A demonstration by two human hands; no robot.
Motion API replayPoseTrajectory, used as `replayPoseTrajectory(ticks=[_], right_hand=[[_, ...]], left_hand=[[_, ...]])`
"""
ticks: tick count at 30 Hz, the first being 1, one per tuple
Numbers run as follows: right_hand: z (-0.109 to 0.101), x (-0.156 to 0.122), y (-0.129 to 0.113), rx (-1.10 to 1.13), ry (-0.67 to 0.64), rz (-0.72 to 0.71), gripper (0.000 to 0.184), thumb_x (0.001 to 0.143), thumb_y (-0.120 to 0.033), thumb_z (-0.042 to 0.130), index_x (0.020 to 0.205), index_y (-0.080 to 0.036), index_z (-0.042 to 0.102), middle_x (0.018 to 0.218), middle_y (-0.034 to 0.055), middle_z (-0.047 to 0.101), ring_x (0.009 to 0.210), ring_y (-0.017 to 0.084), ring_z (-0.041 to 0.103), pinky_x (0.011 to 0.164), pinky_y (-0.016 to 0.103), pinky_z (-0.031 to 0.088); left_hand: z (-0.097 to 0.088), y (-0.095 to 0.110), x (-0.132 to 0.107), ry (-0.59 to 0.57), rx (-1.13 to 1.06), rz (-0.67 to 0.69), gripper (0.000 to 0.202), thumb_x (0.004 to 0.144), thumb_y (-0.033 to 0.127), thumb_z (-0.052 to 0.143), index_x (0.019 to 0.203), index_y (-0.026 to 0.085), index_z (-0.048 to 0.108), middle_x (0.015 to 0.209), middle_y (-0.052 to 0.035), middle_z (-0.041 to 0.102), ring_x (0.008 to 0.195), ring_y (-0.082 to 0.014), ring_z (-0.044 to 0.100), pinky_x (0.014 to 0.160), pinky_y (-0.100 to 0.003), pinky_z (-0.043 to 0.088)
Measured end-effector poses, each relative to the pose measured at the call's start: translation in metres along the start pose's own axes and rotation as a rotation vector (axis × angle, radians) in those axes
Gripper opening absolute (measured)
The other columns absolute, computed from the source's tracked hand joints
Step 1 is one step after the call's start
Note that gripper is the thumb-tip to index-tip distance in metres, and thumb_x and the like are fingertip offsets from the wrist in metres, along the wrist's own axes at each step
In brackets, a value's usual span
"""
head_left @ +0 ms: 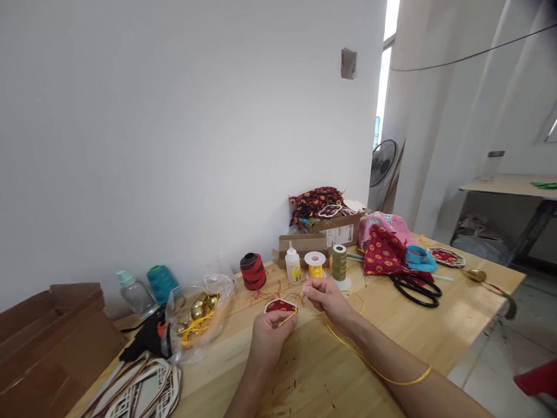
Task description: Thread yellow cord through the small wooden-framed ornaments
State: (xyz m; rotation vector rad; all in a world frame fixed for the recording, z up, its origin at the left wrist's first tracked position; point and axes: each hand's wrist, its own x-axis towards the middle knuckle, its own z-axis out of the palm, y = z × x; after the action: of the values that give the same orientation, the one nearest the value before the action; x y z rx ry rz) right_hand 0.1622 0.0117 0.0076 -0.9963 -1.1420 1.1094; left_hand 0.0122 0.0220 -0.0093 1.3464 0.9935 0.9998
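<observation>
At a pale wooden table (461,316) against a white wall, a person works with two bare hands, close together near the middle. The left hand (270,337) holds a small red-patterned ornament (279,305) with a pale rim, thumb and fingers closed on its near edge, seemingly to steady it just above the tabletop. A bit of yellow cord (398,382) shows by the left thumb. The right hand (326,299), beside it, has thumb and forefinger pressed together, apparently pinching the same cord; the exact grip is too small to make out. The slack loops behind the right hand and lies across the right forearm, perhaps so that it keeps out of the way of the fingertips.

Just beyond the hands, a white-capped glue bottle (293,265), a spool of yellow cord (315,265) and an olive thread cone (339,264) stand upright in a row, probably for easy reach. Black-handled scissors (416,290) lie to the right, partly by red patterned cloth (385,252). To the left, a clear plastic bag (221,296) holds brass-coloured bells (199,306), likely to stop them rolling.
</observation>
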Motion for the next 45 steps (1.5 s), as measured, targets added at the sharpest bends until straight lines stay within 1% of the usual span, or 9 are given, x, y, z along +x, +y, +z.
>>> replayPoseTrajectory(ticks=[3,5,11,15,19,26,36,41,45], right_hand=[[-0.002,0.006,0.007,-0.121,0.168,-0.019,0.025,0.06,-0.037,0.056,0.052,-0.014,0.052,0.042,-0.0067,0.034,0.041,0.005,0.025,0.042,0.02,0.019],[-0.002,0.008,0.01,-0.158,0.196,-0.032,0.024,0.058,-0.036,0.057,0.05,-0.013,0.053,0.044,-0.0051,0.038,0.044,0.007,0.03,0.045,0.021,0.023],[-0.002,0.008,0.006,-0.178,0.146,-0.051,0.023,0.058,-0.036,0.057,0.051,-0.013,0.056,0.047,-0.0036,0.044,0.048,0.009,0.036,0.048,0.022,0.028],[-0.001,0.006,0.002,-0.174,0.104,-0.061,0.024,0.06,-0.036,0.056,0.051,-0.013,0.054,0.047,-0.0042,0.042,0.047,0.008,0.034,0.047,0.021,0.027],[-0.001,0.005,0.001,-0.165,0.063,-0.078,0.025,0.062,-0.036,0.056,0.052,-0.013,0.054,0.048,-0.0041,0.042,0.048,0.008,0.034,0.048,0.021,0.027],[0.002,0.0,-0.005,-0.113,0.023,-0.097,0.026,0.064,-0.037,0.056,0.055,-0.013,0.055,0.049,-0.0037,0.042,0.048,0.008,0.033,0.048,0.021,0.025],[0.001,-0.004,-0.003,0.101,-0.075,-0.099,0.024,0.063,-0.034,0.06,0.056,-0.013,0.053,0.042,-0.0082,0.028,0.04,0.004,0.018,0.04,0.021,0.01],[0.0,-0.001,-0.004,0.115,-0.015,-0.064,0.025,0.064,-0.035,0.059,0.056,-0.013,0.051,0.04,-0.0092,0.027,0.039,0.004,0.016,0.04,0.022,0.008],[-0.001,0.001,-0.006,0.068,0.046,-0.028,0.026,0.062,-0.037,0.06,0.055,-0.013,0.051,0.039,-0.0094,0.027,0.038,0.003,0.017,0.04,0.021,0.008]], left_hand=[[0.003,0.004,-0.001,0.0,0.014,0.035,0.018,0.054,0.028,0.067,0.064,0.013,0.071,0.053,-0.0024,0.066,0.048,-0.0131,0.054,0.048,-0.022,0.041],[0.004,0.005,-0.002,0.003,0.029,0.056,0.016,0.055,0.027,0.067,0.063,0.014,0.072,0.054,-0.002,0.066,0.05,-0.0133,0.055,0.048,-0.021,0.041],[-0.002,0.003,-0.002,-0.006,-0.029,0.05,0.017,0.057,0.029,0.065,0.067,0.016,0.071,0.059,-0.0015,0.068,0.055,-0.0136,0.057,0.053,-0.02,0.042],[-0.005,0.002,-0.002,0.001,-0.002,0.046,0.019,0.062,0.032,0.061,0.064,0.015,0.07,0.054,-0.0009,0.066,0.051,-0.0124,0.054,0.05,-0.02,0.04],[-0.005,0.0,0.001,0.028,0.004,0.057,0.017,0.06,0.03,0.063,0.059,0.015,0.07,0.052,-0.001,0.066,0.05,-0.0126,0.054,0.05,-0.02,0.04],[-0.005,-0.003,0.003,0.013,-0.008,-0.003,0.018,0.059,0.03,0.064,0.064,0.015,0.071,0.054,-0.0012,0.068,0.05,-0.0129,0.055,0.05,-0.021,0.04],[-0.003,0.001,0.0,0.003,-0.049,-0.059,0.017,0.06,0.029,0.063,0.058,0.013,0.069,0.046,0.0006,0.063,0.042,-0.0096,0.049,0.044,-0.019,0.035],[-0.004,0.001,0.001,-0.023,-0.124,-0.023,0.021,0.06,0.031,0.064,0.071,0.014,0.07,0.061,-0.0036,0.069,0.059,-0.0151,0.058,0.054,-0.022,0.042],[-0.003,0.004,-0.001,-0.005,-0.167,-0.038,0.023,0.056,0.029,0.068,0.073,0.014,0.069,0.057,-0.0032,0.068,0.057,-0.0155,0.059,0.052,-0.022,0.043]])
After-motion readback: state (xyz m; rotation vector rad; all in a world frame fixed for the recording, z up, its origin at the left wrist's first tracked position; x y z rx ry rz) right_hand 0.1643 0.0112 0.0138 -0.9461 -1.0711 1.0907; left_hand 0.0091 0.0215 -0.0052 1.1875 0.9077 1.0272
